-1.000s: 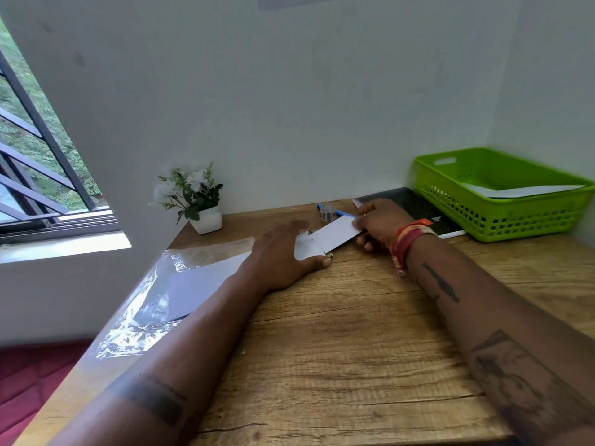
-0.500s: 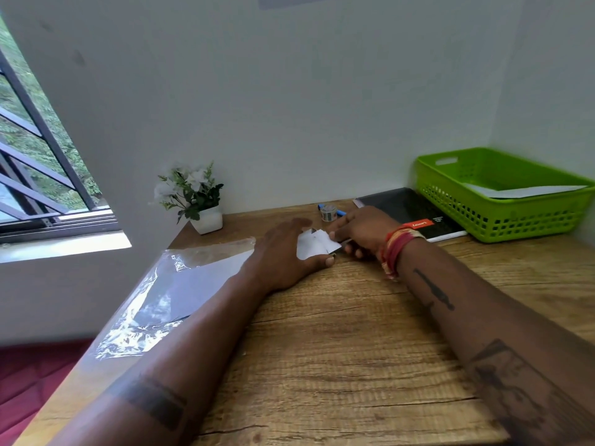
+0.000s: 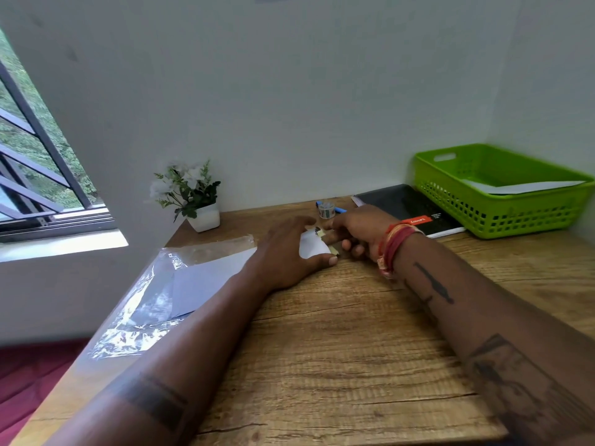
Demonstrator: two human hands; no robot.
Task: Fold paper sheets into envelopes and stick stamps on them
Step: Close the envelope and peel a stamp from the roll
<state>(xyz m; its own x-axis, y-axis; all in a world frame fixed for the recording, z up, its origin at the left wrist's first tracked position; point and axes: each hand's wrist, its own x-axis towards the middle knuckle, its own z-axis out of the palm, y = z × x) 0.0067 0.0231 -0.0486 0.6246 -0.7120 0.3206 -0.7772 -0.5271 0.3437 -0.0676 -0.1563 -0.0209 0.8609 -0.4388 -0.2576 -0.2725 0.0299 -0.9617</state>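
Note:
A small folded white paper point(image 3: 311, 246) lies on the wooden desk point(image 3: 338, 349) between both hands, mostly covered. My left hand point(image 3: 289, 252) lies flat on its left part, thumb along the near edge. My right hand point(image 3: 357, 231) presses its right side with the fingers folded over it. A tiny yellowish and dark bit, perhaps a stamp point(image 3: 319, 232), shows at the paper's top by my right fingertips. A roll of stamps or tape point(image 3: 326, 211) stands behind the hands. A clear plastic sleeve with white sheets point(image 3: 180, 284) lies under my left forearm.
A green basket point(image 3: 495, 201) holding white paper stands at the back right. A black notebook point(image 3: 409, 207) lies next to it, a blue pen point(image 3: 338, 209) by the roll. A potted white flower point(image 3: 193, 201) stands at the back left. The desk's left edge runs by a window.
My right hand has moved left and folded the paper's right flap over, so the paper now looks much smaller. My left hand has stayed in place.

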